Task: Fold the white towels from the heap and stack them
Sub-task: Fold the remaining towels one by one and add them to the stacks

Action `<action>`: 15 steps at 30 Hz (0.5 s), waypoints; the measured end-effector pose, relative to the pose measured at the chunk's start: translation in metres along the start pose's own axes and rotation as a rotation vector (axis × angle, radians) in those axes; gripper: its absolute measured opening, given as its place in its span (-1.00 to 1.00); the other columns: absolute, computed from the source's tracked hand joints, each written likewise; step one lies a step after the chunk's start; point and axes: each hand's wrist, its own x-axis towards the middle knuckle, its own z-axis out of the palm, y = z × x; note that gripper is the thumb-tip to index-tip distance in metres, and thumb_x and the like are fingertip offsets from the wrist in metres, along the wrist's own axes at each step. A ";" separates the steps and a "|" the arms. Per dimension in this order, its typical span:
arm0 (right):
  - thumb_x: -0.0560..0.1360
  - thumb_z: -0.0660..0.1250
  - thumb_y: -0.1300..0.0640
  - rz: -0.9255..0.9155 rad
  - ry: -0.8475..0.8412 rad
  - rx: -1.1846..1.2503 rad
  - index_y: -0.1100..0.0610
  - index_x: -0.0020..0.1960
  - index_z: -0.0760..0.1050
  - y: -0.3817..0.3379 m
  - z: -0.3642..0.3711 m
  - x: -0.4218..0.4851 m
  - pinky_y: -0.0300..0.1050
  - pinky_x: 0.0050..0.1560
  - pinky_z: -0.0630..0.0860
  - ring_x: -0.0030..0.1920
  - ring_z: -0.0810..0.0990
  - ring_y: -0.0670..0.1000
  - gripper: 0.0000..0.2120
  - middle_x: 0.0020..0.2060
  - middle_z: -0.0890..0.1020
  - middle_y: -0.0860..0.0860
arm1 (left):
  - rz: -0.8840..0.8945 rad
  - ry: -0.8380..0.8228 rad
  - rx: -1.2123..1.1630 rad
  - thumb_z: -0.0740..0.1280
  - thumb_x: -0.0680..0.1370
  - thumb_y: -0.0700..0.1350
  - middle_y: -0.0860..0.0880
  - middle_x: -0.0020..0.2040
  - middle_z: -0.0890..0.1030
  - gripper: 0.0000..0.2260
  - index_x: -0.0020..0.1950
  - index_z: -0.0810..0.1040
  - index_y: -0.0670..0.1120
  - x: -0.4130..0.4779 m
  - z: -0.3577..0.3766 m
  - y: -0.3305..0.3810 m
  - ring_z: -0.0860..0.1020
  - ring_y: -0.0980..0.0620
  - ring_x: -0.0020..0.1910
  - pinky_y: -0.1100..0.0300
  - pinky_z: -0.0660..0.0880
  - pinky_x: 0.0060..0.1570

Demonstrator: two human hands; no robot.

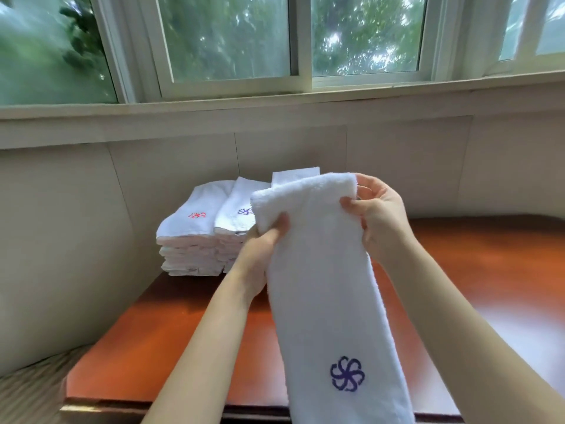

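Far left: stacks [189, 237] of folded towels sit on table [137, 347]. Your left hand [266, 240] grips towel [318, 286] at top left corner, fingers curled into cloth. Towel hangs in air over table, long and thin, blue flower [347, 374] near bottom. Your right hand [379, 215] pinches top right corner. Hold both corners level. Pull gently so cloth goes flat. Match edges first, then fold in half.

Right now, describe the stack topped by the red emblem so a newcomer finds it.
Below the window, the wooden table holds towel stacks at its far left corner. Take the leftmost stack. Its top towel bears a red emblem; the neighbour shows a purple one.
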 end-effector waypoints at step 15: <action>0.54 0.33 0.05 0.119 -0.226 -0.346 0.31 0.06 0.54 0.017 0.045 -0.034 0.15 0.01 0.54 -0.11 0.59 0.15 -0.69 -0.09 0.60 0.23 | 0.198 0.127 0.092 0.37 0.54 -0.03 -0.07 -0.13 0.71 -0.89 -0.07 0.65 -0.04 -0.023 -0.038 0.064 0.69 -0.06 -0.16 0.11 0.61 -0.25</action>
